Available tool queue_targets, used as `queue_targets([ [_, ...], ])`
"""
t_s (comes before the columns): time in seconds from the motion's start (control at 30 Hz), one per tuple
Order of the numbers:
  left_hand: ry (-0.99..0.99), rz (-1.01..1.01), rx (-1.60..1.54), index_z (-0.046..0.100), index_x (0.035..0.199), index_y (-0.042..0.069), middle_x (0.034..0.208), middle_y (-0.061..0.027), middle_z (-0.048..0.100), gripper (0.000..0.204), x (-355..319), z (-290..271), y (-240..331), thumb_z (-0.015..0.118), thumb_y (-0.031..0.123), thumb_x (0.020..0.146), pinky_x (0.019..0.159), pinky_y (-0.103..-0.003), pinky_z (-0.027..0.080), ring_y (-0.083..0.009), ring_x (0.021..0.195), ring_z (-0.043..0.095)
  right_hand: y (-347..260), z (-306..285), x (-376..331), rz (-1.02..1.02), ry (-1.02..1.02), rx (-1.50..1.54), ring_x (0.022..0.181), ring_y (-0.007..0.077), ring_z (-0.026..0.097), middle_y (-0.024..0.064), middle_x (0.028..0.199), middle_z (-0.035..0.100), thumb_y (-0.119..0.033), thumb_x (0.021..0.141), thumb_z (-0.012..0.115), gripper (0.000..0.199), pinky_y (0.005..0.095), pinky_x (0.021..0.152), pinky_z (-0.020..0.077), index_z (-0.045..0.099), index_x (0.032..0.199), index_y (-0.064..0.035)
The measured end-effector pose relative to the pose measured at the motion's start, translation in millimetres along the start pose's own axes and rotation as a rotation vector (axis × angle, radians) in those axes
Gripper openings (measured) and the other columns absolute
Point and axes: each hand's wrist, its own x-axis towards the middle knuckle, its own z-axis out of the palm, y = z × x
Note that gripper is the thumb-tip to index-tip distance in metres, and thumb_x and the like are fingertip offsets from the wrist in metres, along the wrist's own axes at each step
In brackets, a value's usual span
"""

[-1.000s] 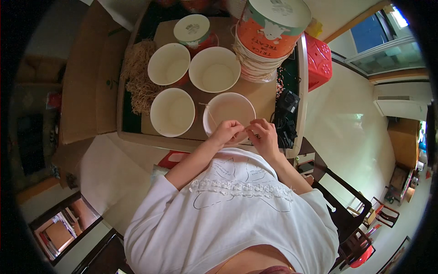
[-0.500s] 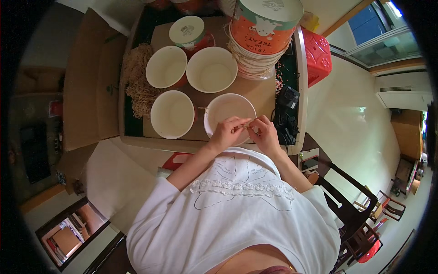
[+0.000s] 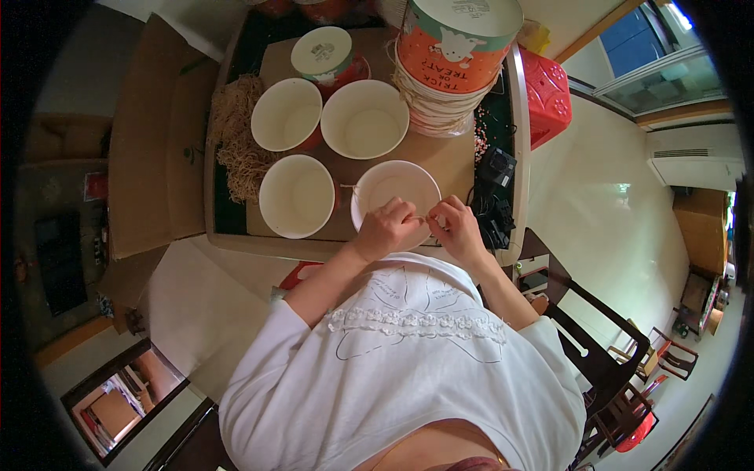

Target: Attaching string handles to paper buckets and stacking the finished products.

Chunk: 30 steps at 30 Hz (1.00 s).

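Observation:
A white-lined paper bucket [image 3: 397,179] stands upright at the table's near edge, its mouth facing up. My left hand [image 3: 386,228] is closed in a pinch over the bucket's near part. Fingertip to fingertip with it, my right hand [image 3: 457,232] pinches at the near right rim. Between them shows a short bit of thin tan cord [image 3: 422,219]; most of it is hidden by my fingers. A tan cord end [image 3: 348,186] sticks out at the bucket's left rim. Left of this bucket stands another open paper bucket [image 3: 297,196].
Two more open buckets [image 3: 365,119] [image 3: 287,115] stand behind. A tall nested stack of orange buckets [image 3: 452,59] with cords is at back right. Tan raffia-like strands [image 3: 233,137] lie on the left, beside an open cardboard box [image 3: 153,149]. Black devices with cables [image 3: 496,169] lie right.
My left hand has turned slightly and its fingers have curled in more. The right hand stays nearly in place, and the buckets have not moved.

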Motion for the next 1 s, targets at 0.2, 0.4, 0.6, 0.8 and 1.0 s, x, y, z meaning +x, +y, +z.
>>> queue_targets([
  [0.2,0.001,0.139,0.011,0.063,0.072,0.011,0.077,-0.0006,0.047,0.005,4.2,-0.1,-0.3,0.068,0.014,0.071,0.053,-0.03,0.047,-0.0157,0.07,0.052,-0.8,-11.3,5.4,0.117,-0.134,0.044,0.077,0.0276,0.056,0.0088,0.082,0.056,-0.009,0.074,0.064,0.006,0.0355,0.068,0.0413,0.062,0.08,-0.0083],
  [0.4,-0.027,0.062,0.171,0.063,0.075,0.011,0.075,-0.001,0.048,0.006,8.3,5.8,4.4,0.065,0.016,0.073,0.049,-0.029,0.047,-0.0148,0.071,0.054,-0.8,-13.0,7.7,0.019,-0.096,0.036,0.061,0.0224,0.054,0.01,0.081,0.053,-0.006,0.077,0.063,0.006,0.031,0.055,0.045,0.061,0.082,-0.0029],
  [0.6,-0.019,0.16,0.128,0.063,0.074,0.013,0.072,0.0003,0.048,0.005,3.7,9.4,1.4,0.064,0.018,0.073,0.046,-0.028,0.046,-0.0138,0.064,0.053,3.9,-11.3,7.0,0.073,-0.105,0.072,0.064,0.0219,0.056,0.0103,0.083,0.052,-0.004,0.079,0.062,0.007,0.0302,0.056,0.0462,0.059,0.084,-0.0014],
  [0.8,-0.123,0.117,0.243,0.067,0.092,0.018,0.07,0.0012,0.047,0.019,3.7,15.9,6.8,0.058,0.019,0.075,0.046,-0.026,0.048,-0.0135,0.064,0.054,-5.8,-19.4,12.9,0.095,-0.127,0.078,0.067,0.0269,0.057,0.0121,0.082,0.054,-0.004,0.078,0.061,0.005,0.0339,0.059,0.047,0.059,0.082,-0.0018],
  [1.0,-0.071,0.002,0.131,0.061,0.078,0.011,0.078,-0.0023,0.05,0.006,6.9,20.2,14.8,0.062,0.016,0.074,0.051,-0.03,0.05,-0.0175,0.068,0.057,-4.3,-14.5,11.6,0.108,-0.085,0.106,0.07,0.0313,0.059,0.0134,0.078,0.058,-0.004,0.077,0.06,0.003,0.0374,0.061,0.048,0.06,0.079,-0.0026],
])
